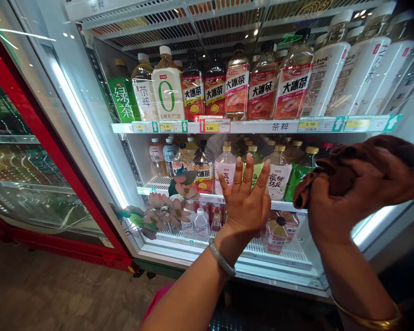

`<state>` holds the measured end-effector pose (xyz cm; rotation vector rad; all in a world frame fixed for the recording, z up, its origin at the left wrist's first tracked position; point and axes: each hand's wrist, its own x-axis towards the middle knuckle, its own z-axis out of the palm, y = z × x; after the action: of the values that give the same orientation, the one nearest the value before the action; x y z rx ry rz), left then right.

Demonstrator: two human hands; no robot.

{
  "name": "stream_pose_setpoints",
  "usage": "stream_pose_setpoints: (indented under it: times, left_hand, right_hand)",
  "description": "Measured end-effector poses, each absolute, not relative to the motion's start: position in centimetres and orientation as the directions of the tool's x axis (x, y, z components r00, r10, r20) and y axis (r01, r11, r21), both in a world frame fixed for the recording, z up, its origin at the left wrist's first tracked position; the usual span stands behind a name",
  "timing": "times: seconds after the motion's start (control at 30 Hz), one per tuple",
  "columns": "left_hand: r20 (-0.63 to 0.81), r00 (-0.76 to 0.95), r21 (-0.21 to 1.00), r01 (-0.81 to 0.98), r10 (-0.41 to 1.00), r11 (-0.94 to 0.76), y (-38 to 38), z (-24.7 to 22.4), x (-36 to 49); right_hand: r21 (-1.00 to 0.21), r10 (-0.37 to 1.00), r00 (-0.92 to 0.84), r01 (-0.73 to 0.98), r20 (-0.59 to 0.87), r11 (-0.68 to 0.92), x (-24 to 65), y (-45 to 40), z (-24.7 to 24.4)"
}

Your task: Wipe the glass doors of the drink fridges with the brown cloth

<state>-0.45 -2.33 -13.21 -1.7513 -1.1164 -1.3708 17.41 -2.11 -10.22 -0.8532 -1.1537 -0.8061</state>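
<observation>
My left hand [245, 195] is raised in front of the glass door of a drink cooler, fingers spread and palm toward the glass; it appears to rest on the pane. A grey bangle circles that wrist. My right hand [343, 209] grips a bunched dark brown cloth [376, 158] at the right side of the door. Whether the cloth touches the glass I cannot tell. Behind the pane, bottled drinks stand on shelves, among them a bottle of iced tea [294, 82]. A flower decal [169, 209] shows on the lower left of the glass.
Price tags line the upper shelf edge [255, 126]. Further bottles [202, 223] stand on the lower shelf. To the left is another cooler with a red frame [65, 151]. Brown floor [55, 289] shows at the lower left.
</observation>
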Motion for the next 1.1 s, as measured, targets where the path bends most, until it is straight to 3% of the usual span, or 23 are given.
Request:
stream_pose_setpoints:
  times: [0.07, 0.23, 0.3, 0.53, 0.67, 0.8, 0.87, 1.1]
  left_hand:
    - [0.968, 0.094, 0.017, 0.902, 0.234, -0.431, -2.4, -13.1, -0.4]
    - [0.967, 0.077, 0.036, 0.901, 0.242, -0.431, -2.5, -13.1, -0.3]
    - [0.970, 0.073, 0.037, 0.898, 0.231, -0.438, -2.4, -13.1, -0.3]
    - [0.976, 0.057, 0.040, 0.900, 0.209, -0.433, -2.0, -13.2, -0.1]
    - [0.978, 0.051, 0.041, 0.902, 0.200, -0.430, -1.9, -13.2, 0.0]
    - [0.974, 0.058, 0.039, 0.910, 0.221, -0.412, -2.1, -13.2, -0.1]
    - [0.973, 0.067, 0.032, 0.908, 0.220, -0.417, -2.1, -13.2, -0.2]
    - [0.975, 0.071, 0.027, 0.904, 0.212, -0.427, -2.1, -13.3, -0.2]
  right_hand:
    - [-0.123, -0.139, 0.193, 0.906, 0.971, 0.405, 15.1, -2.1, -10.9]
    - [0.165, -0.132, -0.116, 0.873, 0.984, 0.459, 13.9, -2.1, -11.6]
    - [0.227, -0.122, -0.193, 0.872, 0.974, 0.434, 15.8, -2.2, -11.0]
    - [-0.066, -0.115, 0.109, 0.944, 0.987, 0.322, 19.1, -2.2, -10.0]
    - [-0.032, -0.159, 0.094, 0.935, 0.983, 0.353, 15.8, -1.9, -11.4]
    - [0.211, -0.149, -0.167, 0.906, 0.975, 0.367, 16.5, -1.8, -11.5]
    - [0.264, -0.162, -0.219, 0.898, 0.962, 0.352, 18.7, -1.6, -11.1]
    - [0.037, -0.224, 0.035, 0.951, 0.974, 0.306, 21.0, -0.6, -11.0]
